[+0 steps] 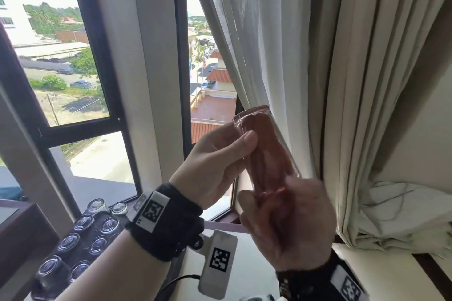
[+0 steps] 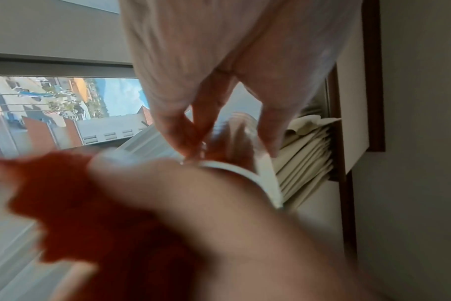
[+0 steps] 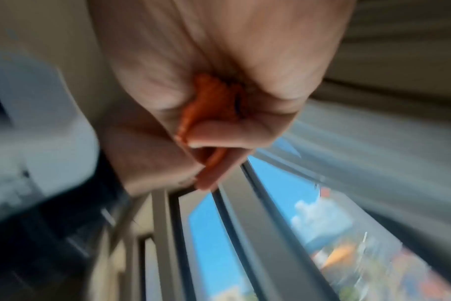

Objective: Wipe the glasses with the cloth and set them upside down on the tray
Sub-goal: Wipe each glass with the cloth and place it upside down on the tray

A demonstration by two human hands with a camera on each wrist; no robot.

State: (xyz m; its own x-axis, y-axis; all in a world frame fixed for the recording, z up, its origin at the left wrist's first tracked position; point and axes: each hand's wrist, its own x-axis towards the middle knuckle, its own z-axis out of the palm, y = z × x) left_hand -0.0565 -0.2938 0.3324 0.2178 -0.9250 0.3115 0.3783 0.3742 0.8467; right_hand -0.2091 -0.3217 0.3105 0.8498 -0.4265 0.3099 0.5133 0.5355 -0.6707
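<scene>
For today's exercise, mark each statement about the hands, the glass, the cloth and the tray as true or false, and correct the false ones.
1. The left hand grips the glass. True.
2. The orange cloth lies flat on the tray. False: it is stuffed inside the glass, its end held by the right hand.
3. The held glass stands on the tray. False: it is held up in front of the curtain.
4. Several glasses sit base-up on the tray. True.
5. The right hand is empty. False: its fingers pinch the cloth.
</scene>
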